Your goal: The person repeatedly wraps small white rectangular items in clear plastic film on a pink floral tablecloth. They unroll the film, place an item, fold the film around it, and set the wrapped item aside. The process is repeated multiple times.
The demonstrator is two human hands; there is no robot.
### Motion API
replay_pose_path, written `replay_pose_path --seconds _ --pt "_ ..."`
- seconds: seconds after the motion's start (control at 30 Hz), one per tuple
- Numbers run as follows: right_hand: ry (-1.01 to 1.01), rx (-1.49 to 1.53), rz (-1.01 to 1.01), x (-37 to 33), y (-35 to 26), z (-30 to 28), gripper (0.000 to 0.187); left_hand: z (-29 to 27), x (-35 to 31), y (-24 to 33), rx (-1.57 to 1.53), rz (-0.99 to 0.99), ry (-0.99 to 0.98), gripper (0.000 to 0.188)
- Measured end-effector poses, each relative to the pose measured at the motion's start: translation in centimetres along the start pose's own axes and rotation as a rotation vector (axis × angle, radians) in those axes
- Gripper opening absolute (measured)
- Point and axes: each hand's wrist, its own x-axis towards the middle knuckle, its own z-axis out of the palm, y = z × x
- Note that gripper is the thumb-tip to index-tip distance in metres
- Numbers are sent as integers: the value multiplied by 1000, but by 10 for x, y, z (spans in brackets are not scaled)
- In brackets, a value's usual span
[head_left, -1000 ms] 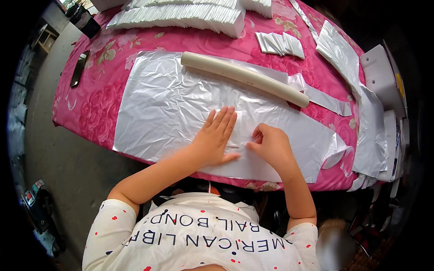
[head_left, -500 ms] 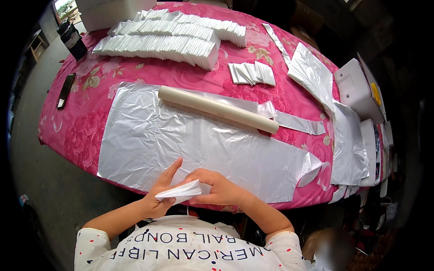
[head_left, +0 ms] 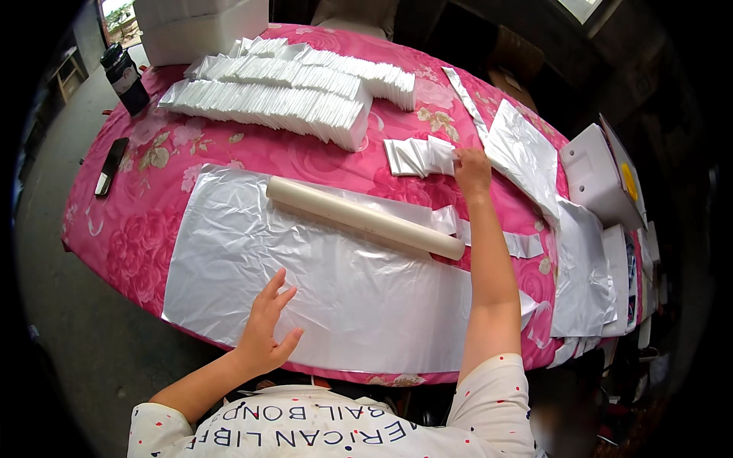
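Observation:
My right hand (head_left: 473,169) reaches far out over the table, its fingers pinched on a folded white plastic bag (head_left: 443,151) at the right end of a short row of folded bags (head_left: 410,157). Fingertips are partly hidden behind the hand. My left hand (head_left: 267,324) hovers over the near part of a flat silvery-white plastic sheet (head_left: 343,305), fingers spread, holding nothing. A long beige tube (head_left: 363,217) lies slantwise across the sheet's far part. It is between my two hands, touched by neither.
Several long rows of folded white bags (head_left: 282,95) stand at the back left, before a white foam box (head_left: 202,30). A dark bottle (head_left: 126,80) and a black phone (head_left: 112,166) lie left. More plastic sheets (head_left: 523,149) and a white box (head_left: 595,172) occupy the right side.
My right hand has carried the folded bag from in front of my body to the short row. My left hand has let go of it and opened. The view has shifted slightly.

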Motion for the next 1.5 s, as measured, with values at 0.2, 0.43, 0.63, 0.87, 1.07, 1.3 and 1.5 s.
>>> replay_pose_path --seconds 0.2,0.43,0.63,0.87,1.07,1.3,1.5 --pt "-326 217 11 -22 -2 -25 47 -2 0 -4 89 38 -34 60" --pt "-452 441 -79 -115 -98 -101 54 18 16 6 63 139 -224 62" --pt "-670 613 6 -172 -142 -152 60 56 38 11 82 182 -179 67" --pt "-551 411 -44 -248 -130 -156 61 83 49 19 281 181 -236 64" --pt "-495 8 242 -286 -6 -182 58 90 44 34 320 179 -304 61" --pt "-795 -650 657 -320 72 -234 52 96 43 37 224 247 -327 64" --pt "-595 64 392 -276 -10 -209 60 97 43 39 261 302 -374 68"
